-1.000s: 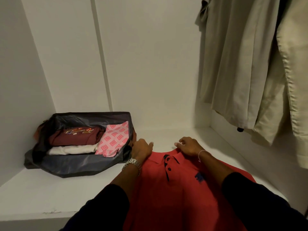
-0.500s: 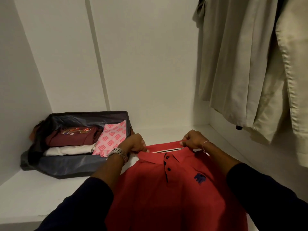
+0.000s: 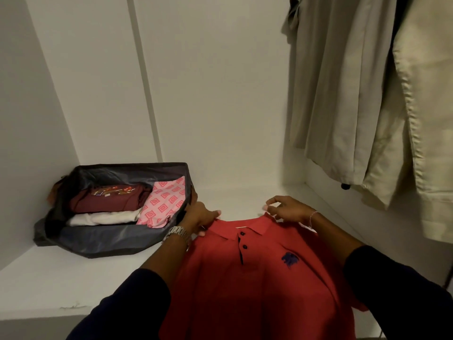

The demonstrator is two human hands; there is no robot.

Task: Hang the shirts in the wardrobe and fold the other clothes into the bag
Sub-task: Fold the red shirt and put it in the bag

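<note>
Fingers [image 3: 210, 215] of the left hand [image 3: 199, 215] curl over the left side of the collar of the red polo shirt [image 3: 257, 285] and hold it. One fingertip shows under the collar, so the cloth is pinched there. On the other side, the right hand [image 3: 286, 209] pinches the right end of the collar with its thumb and first finger, while its other fingers bend loosely above

That shirt lies face up on the white shelf [image 3: 61, 285], right in front of the person. Its collar points to the back wall, and its lower part comes toward the camera and goes out of view. It has two dark buttons [image 3: 243, 240] down the front and a small dark blue picture [image 3: 290, 259] on the chest. Both arms wear dark sleeves [image 3: 127, 307]. A silver watch [image 3: 177, 232] is on the left wrist, and a thin bracelet [image 3: 311, 218] is on the right wrist

To the left, on the same shelf, sits an open dark grey bag [image 3: 103, 241]. It is near the left hand. Inside it are folded clothes: a dark red top [image 3: 107, 200] at the back, a white one [image 3: 105, 218] in front of it, and a pink patterned cloth [image 3: 164, 201] on the right side

Up on the right, two pale beige shirts [image 3: 343, 89] hang down in the wardrobe, well above the red shirt
</note>
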